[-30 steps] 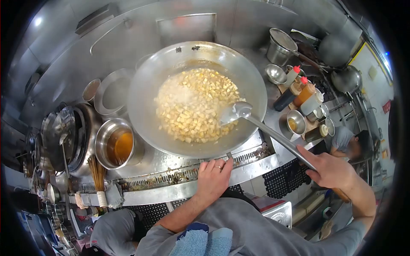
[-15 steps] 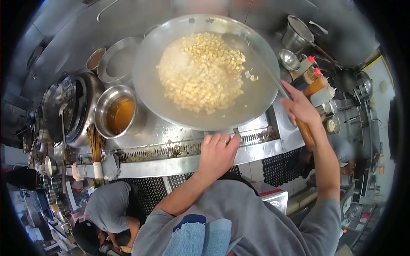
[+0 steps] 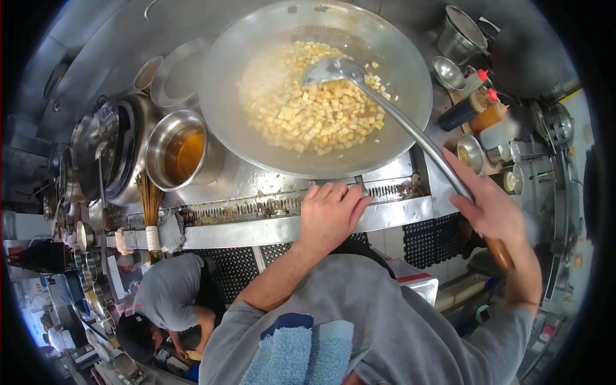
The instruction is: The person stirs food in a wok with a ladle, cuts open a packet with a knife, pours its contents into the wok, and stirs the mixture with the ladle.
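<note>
Steel wok [image 3: 404, 83] at 12 o'clock, pale cubes [image 3: 321, 125] inside. Right hand [image 3: 491, 202] clamped round ladle [image 3: 416, 133], its head over the cubes; left hand [image 3: 330, 215] at wok's 6 o'clock, by worktop [image 3: 247, 168] edge; cannot tell whether it grips. Judged step: stirring; next stroke calls for steady hold. Worktop metal, grating [image 3: 269, 206] littered; pot [image 3: 154, 149] at 10, bottles [image 3: 463, 112] at 2, bent co-worker [image 3: 170, 292] at 8.

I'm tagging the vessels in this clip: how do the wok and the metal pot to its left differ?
Size and shape: the wok is wide and flared; the pot is narrower, with steeper walls.
Contents: the wok holds pale yellow cubes, the pot amber liquid.
Use: the right hand holds a ladle in the wok; no tool is in the pot.
Both are round, silvery and uncovered.
</note>
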The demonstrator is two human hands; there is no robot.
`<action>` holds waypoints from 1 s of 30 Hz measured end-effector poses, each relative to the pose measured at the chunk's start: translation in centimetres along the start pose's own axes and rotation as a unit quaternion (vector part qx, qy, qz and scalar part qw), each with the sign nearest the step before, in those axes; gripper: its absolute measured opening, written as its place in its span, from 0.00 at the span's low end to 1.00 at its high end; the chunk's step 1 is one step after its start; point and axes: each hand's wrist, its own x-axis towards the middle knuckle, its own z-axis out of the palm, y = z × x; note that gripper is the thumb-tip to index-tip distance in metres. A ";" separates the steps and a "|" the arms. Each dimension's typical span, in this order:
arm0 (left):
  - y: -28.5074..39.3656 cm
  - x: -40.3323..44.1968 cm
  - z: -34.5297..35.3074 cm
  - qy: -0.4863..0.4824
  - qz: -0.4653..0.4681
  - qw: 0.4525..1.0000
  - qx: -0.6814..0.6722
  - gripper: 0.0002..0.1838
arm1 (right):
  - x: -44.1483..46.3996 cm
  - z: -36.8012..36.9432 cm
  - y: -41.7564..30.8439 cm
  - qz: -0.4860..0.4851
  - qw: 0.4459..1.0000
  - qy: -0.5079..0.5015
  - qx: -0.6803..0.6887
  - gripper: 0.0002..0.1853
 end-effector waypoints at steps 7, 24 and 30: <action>0.5 1.1 -0.5 -0.034 -0.015 0.999 -0.009 0.13 | 3.9 2.4 2.4 0.111 0.982 -0.109 0.112 0.39; 2.2 1.3 0.5 -0.031 -0.013 0.995 0.091 0.13 | 4.7 4.9 8.9 0.087 0.885 0.026 0.457 0.38; 1.7 1.3 1.0 -0.021 0.013 0.994 0.108 0.12 | 3.7 2.8 8.0 0.068 0.943 0.093 0.311 0.36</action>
